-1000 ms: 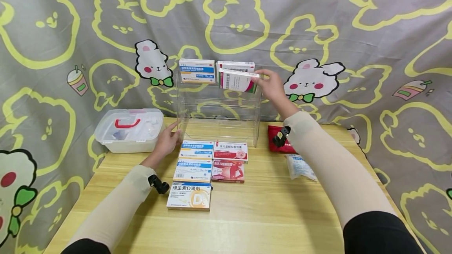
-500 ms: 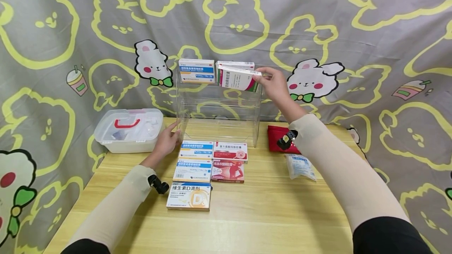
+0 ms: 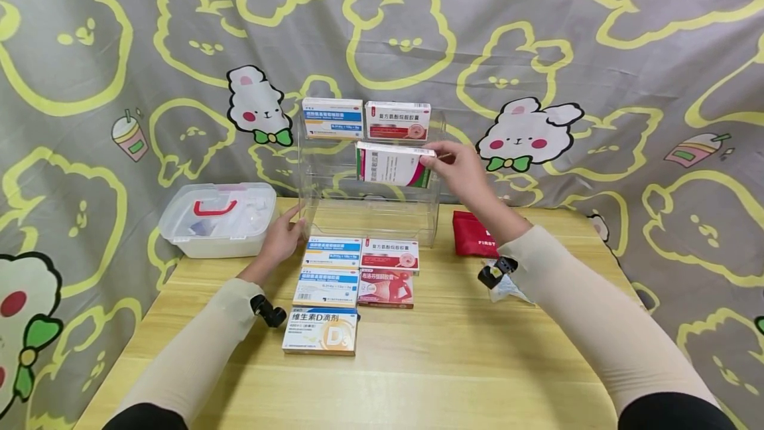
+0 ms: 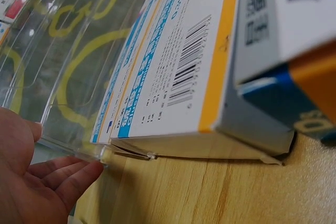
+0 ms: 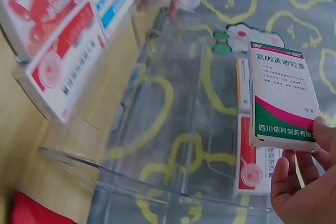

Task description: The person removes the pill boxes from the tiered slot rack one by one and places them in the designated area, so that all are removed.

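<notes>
My right hand (image 3: pixel 458 168) pinches one end of a white, green and magenta medicine box (image 3: pixel 394 166) between thumb and fingers. It holds the box in front of the middle of a clear tiered display rack (image 3: pixel 373 221); the right wrist view shows the printed face of the held medicine box (image 5: pixel 283 93). My left hand (image 3: pixel 283 241) rests against the rack's lower left side with fairly straight fingers; the left wrist view shows its fingertips (image 4: pixel 86 174) at the rack's bottom edge. On the top tier stand a blue-and-white medicine box (image 3: pixel 333 119) and a red-and-white medicine box (image 3: pixel 398 121).
Several medicine boxes lie before the rack, among them a vitamin D box (image 3: pixel 320 332) and a red box (image 3: pixel 385 288). A lidded plastic case (image 3: pixel 217 221) stands left. At right are a red pouch (image 3: pixel 471 234) and a clear packet (image 3: pixel 507 290), partly behind my right arm.
My right hand has brought the held medicine box down from the top tier to the middle of the rack, uncovering the red-and-white box. The left hand has stayed in place.
</notes>
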A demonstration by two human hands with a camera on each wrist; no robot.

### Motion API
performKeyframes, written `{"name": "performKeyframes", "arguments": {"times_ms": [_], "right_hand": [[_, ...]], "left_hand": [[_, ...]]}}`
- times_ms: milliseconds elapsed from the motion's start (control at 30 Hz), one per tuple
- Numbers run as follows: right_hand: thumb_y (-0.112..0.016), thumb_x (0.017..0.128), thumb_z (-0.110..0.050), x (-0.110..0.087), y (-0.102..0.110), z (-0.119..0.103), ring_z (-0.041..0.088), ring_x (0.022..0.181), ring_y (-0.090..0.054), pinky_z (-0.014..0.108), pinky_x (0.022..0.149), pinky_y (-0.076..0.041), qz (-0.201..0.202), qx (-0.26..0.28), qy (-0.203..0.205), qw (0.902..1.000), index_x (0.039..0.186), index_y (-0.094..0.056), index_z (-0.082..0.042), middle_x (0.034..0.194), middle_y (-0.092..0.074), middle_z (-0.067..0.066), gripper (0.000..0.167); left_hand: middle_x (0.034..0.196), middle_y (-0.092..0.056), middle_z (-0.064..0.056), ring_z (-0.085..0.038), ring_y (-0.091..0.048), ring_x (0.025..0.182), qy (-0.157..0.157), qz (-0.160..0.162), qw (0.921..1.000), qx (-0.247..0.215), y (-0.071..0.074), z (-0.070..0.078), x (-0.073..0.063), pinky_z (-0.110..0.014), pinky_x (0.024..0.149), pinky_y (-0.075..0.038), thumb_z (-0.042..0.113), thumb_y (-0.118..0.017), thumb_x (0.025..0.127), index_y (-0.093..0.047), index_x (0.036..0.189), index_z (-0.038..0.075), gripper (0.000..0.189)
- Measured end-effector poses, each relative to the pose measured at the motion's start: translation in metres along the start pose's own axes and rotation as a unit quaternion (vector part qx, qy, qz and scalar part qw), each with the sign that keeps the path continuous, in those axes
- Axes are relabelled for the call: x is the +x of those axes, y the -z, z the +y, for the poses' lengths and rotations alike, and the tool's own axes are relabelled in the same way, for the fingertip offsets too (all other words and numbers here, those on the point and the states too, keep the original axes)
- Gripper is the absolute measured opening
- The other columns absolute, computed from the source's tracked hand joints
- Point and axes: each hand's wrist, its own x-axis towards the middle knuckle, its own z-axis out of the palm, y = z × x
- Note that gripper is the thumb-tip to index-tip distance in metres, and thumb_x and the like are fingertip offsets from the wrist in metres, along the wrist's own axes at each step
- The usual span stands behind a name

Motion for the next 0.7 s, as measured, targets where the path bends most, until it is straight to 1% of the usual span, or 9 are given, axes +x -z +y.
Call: {"name": "performKeyframes", "arguments": {"times_ms": [133,267,333,533,600,700], "right_hand": [[-0.073,0.099,-0.024,-0.018,-0.006,0.008,0.023,0.095,-0.063,0.03,0.074,-0.05,-0.015,0.0,0.013,0.9998,0.124,-0.074,-0.012,0.111,-0.071,0.009,0.028],[-0.072,0.099,-0.025,-0.036,-0.011,0.019,0.025,0.093,-0.064,0.029,0.073,-0.054,-0.037,0.006,0.013,0.9992,0.123,-0.073,-0.012,0.111,-0.071,0.01,0.027],[-0.072,0.099,-0.025,-0.045,-0.013,0.025,0.026,0.092,-0.065,0.03,0.074,-0.056,-0.044,0.007,0.008,0.999,0.124,-0.072,-0.011,0.11,-0.071,0.01,0.028],[-0.073,0.099,-0.024,-0.072,-0.019,0.046,0.026,0.088,-0.067,0.031,0.073,-0.057,-0.067,0.008,-0.008,0.9977,0.123,-0.073,-0.009,0.107,-0.072,0.011,0.029],[-0.073,0.099,-0.024,-0.082,-0.021,0.052,0.024,0.088,-0.069,0.033,0.074,-0.058,-0.078,0.009,-0.017,0.9967,0.122,-0.073,-0.009,0.109,-0.072,0.01,0.027],[-0.073,0.098,-0.02,-0.097,-0.024,0.063,0.023,0.087,-0.07,0.04,0.08,-0.061,-0.097,0.02,-0.031,0.9946,0.119,-0.074,-0.009,0.115,-0.071,0.01,0.024]], "left_hand": [[0.083,-0.069,-0.027,-0.037,-0.068,0.08,-0.005,0.004,1.0,-0.001,0.0,-0.001,0.001,-0.033,0.064,-0.05,0.021,-0.048,0.112,-0.035,0.162,0.017,0.053],[0.083,-0.069,-0.026,-0.037,-0.069,0.081,-0.007,0.005,1.0,-0.004,0.0,-0.002,0.001,-0.03,0.063,-0.05,0.02,-0.048,0.112,-0.035,0.162,0.015,0.052],[0.084,-0.069,-0.026,-0.037,-0.07,0.082,-0.006,0.004,1.0,-0.005,0.0,-0.002,0.001,-0.031,0.064,-0.051,0.02,-0.048,0.112,-0.035,0.162,0.015,0.053],[0.085,-0.068,-0.025,-0.034,-0.069,0.082,-0.001,0.001,1.0,-0.01,0.0,-0.002,0.0,-0.035,0.07,-0.055,0.023,-0.048,0.112,-0.035,0.163,0.019,0.053],[0.086,-0.068,-0.024,-0.034,-0.069,0.082,-0.002,-0.001,1.0,-0.01,0.0,-0.001,-0.001,-0.035,0.072,-0.055,0.024,-0.048,0.112,-0.035,0.163,0.019,0.053],[0.085,-0.068,-0.023,-0.034,-0.069,0.082,-0.001,-0.003,1.0,-0.009,0.0,0.0,0.0,-0.035,0.072,-0.056,0.026,-0.048,0.112,-0.035,0.163,0.019,0.053]]}}
